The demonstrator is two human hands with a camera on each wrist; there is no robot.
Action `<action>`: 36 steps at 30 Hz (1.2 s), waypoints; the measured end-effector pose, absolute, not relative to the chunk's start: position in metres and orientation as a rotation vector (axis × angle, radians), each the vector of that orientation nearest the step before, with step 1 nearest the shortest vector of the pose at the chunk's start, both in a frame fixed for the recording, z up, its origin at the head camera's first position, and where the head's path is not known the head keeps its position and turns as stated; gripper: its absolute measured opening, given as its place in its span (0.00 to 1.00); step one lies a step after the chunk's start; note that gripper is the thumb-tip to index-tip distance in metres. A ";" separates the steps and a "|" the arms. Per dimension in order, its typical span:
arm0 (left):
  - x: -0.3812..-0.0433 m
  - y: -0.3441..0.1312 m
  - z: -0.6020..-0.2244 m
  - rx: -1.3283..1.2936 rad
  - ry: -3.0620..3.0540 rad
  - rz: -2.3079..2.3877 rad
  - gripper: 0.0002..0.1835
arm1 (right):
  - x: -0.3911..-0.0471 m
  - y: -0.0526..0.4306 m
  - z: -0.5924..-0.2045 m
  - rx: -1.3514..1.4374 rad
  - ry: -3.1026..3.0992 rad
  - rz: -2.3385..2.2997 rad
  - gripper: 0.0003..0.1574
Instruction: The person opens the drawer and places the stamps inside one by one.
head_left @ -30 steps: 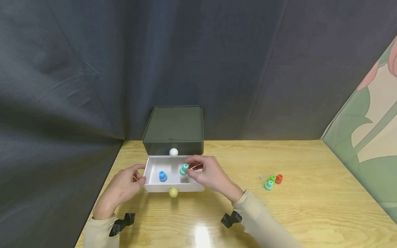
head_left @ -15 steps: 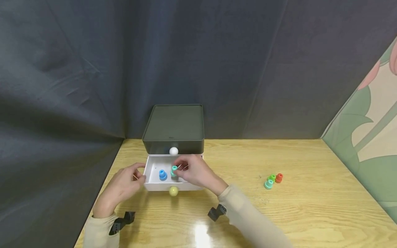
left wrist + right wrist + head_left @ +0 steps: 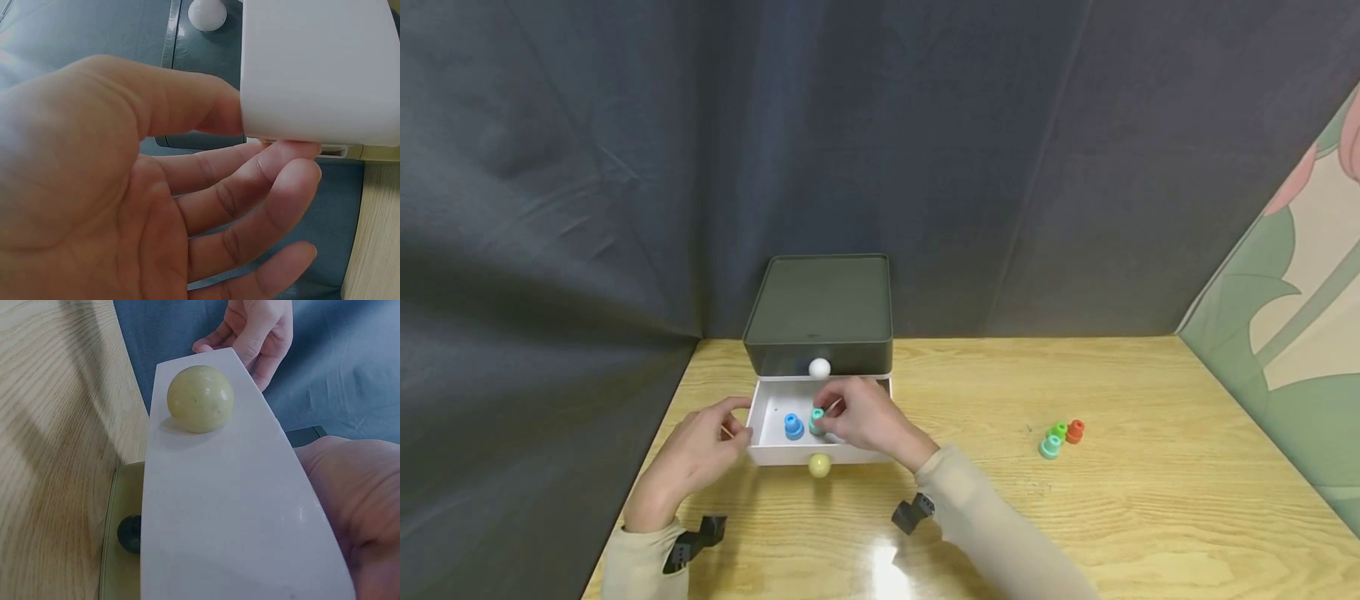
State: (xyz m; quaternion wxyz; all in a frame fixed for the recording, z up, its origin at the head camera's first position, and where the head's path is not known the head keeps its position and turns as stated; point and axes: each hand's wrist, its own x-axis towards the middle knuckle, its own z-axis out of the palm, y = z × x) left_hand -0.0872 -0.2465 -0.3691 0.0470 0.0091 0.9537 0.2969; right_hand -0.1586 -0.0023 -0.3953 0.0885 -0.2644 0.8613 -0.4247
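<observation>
The white drawer (image 3: 775,456) is pulled out of a dark green box (image 3: 820,300). My left hand (image 3: 696,446) pinches its left front corner, thumb on one face and fingertips against another in the left wrist view. Over the drawer, my right hand (image 3: 865,417) pinches a teal stepped plastic piece (image 3: 817,417) between thumb and fingers, low inside. A blue piece (image 3: 793,427) of the same shape stands upright just left of it. In the right wrist view the drawer's front (image 3: 219,506) hides my right fingertips.
On the wood table (image 3: 970,392) at right stand another teal piece (image 3: 1050,447), a green piece (image 3: 1059,431) and a red piece (image 3: 1075,431), close together. A yellow round knob (image 3: 819,465) juts from the drawer front, a white knob (image 3: 819,367) above it. Dark curtain hangs behind and left.
My right hand has moved left and slightly down with the teal piece, from the drawer's right part to beside the blue piece. My left hand has stayed at the drawer corner.
</observation>
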 end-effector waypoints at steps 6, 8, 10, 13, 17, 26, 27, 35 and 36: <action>-0.087 -0.247 -0.370 0.039 2.914 0.906 0.26 | -0.159 -0.005 -0.395 -0.782 2.613 -1.177 0.09; -0.087 -0.247 -0.370 0.042 2.913 0.908 0.26 | -0.158 -0.006 -0.394 -0.776 2.623 -1.159 0.10; -0.087 -0.247 -0.370 0.043 2.911 0.910 0.26 | -0.158 -0.006 -0.394 -0.769 2.629 -1.150 0.10; -0.087 -0.247 -0.370 0.043 2.903 0.915 0.26 | -0.157 -0.006 -0.393 -0.757 2.630 -1.140 0.10; -0.087 -0.247 -0.369 0.039 2.897 0.918 0.26 | -0.157 -0.006 -0.393 -0.771 2.628 -1.138 0.11; -0.088 -0.247 -0.369 0.030 2.891 0.917 0.26 | -0.155 0.001 -0.392 -0.840 2.591 -1.201 0.13; -0.088 -0.247 -0.370 0.028 2.891 0.919 0.26 | -0.155 0.002 -0.392 -0.850 2.583 -1.213 0.13; -0.088 -0.247 -0.369 0.021 2.889 0.910 0.27 | -0.148 0.015 -0.386 -0.939 2.576 -1.297 0.13; -0.088 -0.247 -0.369 0.022 2.890 0.907 0.27 | -0.147 0.016 -0.385 -0.948 2.581 -1.305 0.13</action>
